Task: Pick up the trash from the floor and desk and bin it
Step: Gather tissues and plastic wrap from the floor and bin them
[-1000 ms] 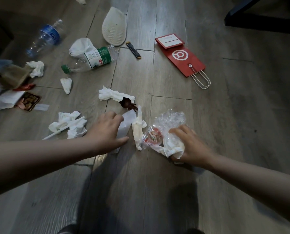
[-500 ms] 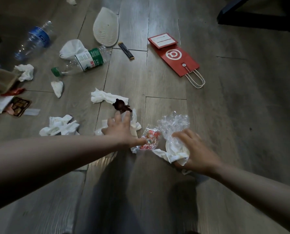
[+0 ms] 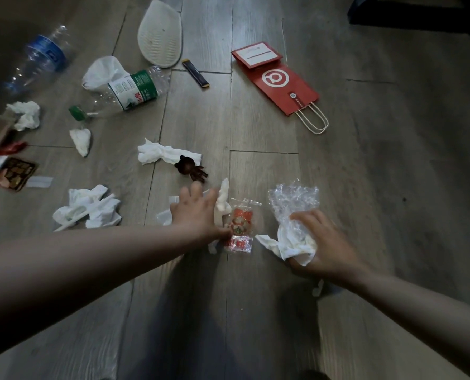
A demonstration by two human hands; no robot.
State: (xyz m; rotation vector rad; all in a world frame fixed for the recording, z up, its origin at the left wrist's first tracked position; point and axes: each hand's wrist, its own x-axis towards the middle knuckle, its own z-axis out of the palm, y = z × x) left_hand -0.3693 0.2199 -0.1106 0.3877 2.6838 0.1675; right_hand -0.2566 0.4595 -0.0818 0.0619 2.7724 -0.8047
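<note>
My right hand [image 3: 321, 242] is clenched around a crumpled white tissue [image 3: 291, 246] together with a sheet of clear crinkled plastic wrap [image 3: 292, 201] that sticks out beyond my fingers. My left hand [image 3: 195, 215] is released, fingers spread and fairly straight, lying flat over a white paper scrap [image 3: 164, 218] on the grey wood-plank floor [image 3: 392, 160]. Its thumb touches a small clear sweet wrapper with red print [image 3: 239, 229], which lies between my two hands. A twisted white tissue [image 3: 223, 201] stands up just beside my left forefinger. Just beyond the left fingertips is a small dark brown bear figurine [image 3: 191, 167], touching a long white tissue [image 3: 160, 154]. To the outer side of my left hand sits a wad of white tissues with a white straw [image 3: 88, 209]. Well beyond it lie a clear plastic bottle with a green label [image 3: 127, 91] and a clear bottle with a blue label [image 3: 42, 56]. Far ahead of my right hand is a flat red paper bag with white cord handles [image 3: 277, 83].
</note>
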